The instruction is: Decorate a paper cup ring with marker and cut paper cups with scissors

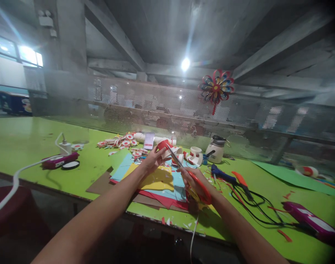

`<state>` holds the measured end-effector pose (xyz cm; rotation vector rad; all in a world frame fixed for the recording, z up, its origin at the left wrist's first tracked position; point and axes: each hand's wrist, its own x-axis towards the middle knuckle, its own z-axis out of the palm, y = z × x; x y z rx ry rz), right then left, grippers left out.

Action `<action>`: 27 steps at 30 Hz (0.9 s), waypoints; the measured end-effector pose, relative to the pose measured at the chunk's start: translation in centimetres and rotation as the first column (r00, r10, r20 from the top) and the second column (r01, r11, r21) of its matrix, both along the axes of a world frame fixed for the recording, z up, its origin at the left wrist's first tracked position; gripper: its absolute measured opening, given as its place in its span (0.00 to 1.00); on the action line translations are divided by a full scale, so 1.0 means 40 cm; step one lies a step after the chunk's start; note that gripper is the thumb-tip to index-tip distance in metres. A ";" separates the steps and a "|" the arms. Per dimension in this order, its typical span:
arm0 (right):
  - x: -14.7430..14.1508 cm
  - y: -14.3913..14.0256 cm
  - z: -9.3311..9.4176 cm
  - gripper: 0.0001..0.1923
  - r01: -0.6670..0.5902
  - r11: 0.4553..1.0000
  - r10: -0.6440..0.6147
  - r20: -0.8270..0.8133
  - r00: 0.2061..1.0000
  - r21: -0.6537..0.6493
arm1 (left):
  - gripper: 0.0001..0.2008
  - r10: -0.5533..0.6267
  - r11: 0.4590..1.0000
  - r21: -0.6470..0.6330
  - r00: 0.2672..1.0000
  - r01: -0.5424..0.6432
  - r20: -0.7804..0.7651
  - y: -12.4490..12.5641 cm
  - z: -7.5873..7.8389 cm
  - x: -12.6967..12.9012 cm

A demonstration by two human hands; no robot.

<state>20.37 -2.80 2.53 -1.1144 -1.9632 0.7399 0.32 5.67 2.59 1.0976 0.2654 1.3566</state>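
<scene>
Left hand [153,160] pinches red-white strip [164,145]; right hand [193,179] grips scissors [188,172], blades open at strip: cut barely begun. Finished rings [123,142] heaped near tabletop's far edge.

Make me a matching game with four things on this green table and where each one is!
Things:
1. red-handled scissors
2. red and white paper piece
3. colourful paper pinwheel flower
4. white squat bottle

Places:
A. hanging on the mesh screen
B. in the right hand
C. standing by the mesh, right of the hands
D. in the left hand

Pairs: 1-B, 2-D, 3-A, 4-C
</scene>
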 end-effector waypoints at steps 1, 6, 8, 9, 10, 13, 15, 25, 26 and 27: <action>-0.001 -0.001 0.000 0.28 -0.006 1.000 0.006 -0.008 1.000 -0.005 | 0.22 -0.004 1.000 0.000 1.000 0.004 0.000 0.000 -0.001 0.000; -0.002 -0.013 0.002 0.28 -0.009 1.000 0.009 -0.020 1.000 0.004 | 0.23 -0.022 1.000 0.008 1.000 0.021 0.005 -0.001 -0.001 0.001; -0.002 -0.017 0.002 0.28 0.004 1.000 -0.004 -0.021 1.000 0.013 | 0.23 -0.027 1.000 0.011 1.000 0.027 0.007 -0.003 0.000 0.002; -0.002 -0.018 0.002 0.29 0.013 1.000 -0.013 -0.023 1.000 0.018 | 0.23 -0.029 0.999 0.013 1.000 0.029 0.008 -0.003 0.001 0.003; -0.002 -0.018 0.001 0.29 0.022 0.999 -0.021 -0.023 1.000 0.023 | 0.24 -0.031 0.999 0.014 0.999 0.031 0.008 -0.003 0.001 0.003; -0.001 -0.017 0.001 0.29 0.045 0.998 -0.044 -0.022 0.999 0.038 | 0.23 -0.035 0.999 0.013 0.999 0.035 0.005 -0.004 0.003 0.004; 0.000 -0.014 0.000 0.29 0.055 0.998 -0.054 -0.018 0.998 0.042 | 0.22 -0.031 0.999 0.010 1.000 0.031 0.000 -0.005 0.003 0.003; -0.001 -0.008 -0.003 0.29 0.008 1.000 -0.008 0.005 1.000 0.001 | 0.21 -0.011 1.000 0.014 1.000 0.011 -0.007 -0.007 -0.002 0.004; -0.001 -0.009 -0.002 0.29 0.005 1.000 -0.005 0.007 1.000 0.009 | 0.21 -0.015 1.000 0.013 1.000 0.016 -0.011 -0.007 -0.002 0.004; -0.001 -0.010 0.000 0.29 0.005 1.000 -0.005 0.011 1.000 0.020 | 0.21 -0.019 1.000 0.012 1.000 0.019 -0.014 -0.008 -0.002 0.005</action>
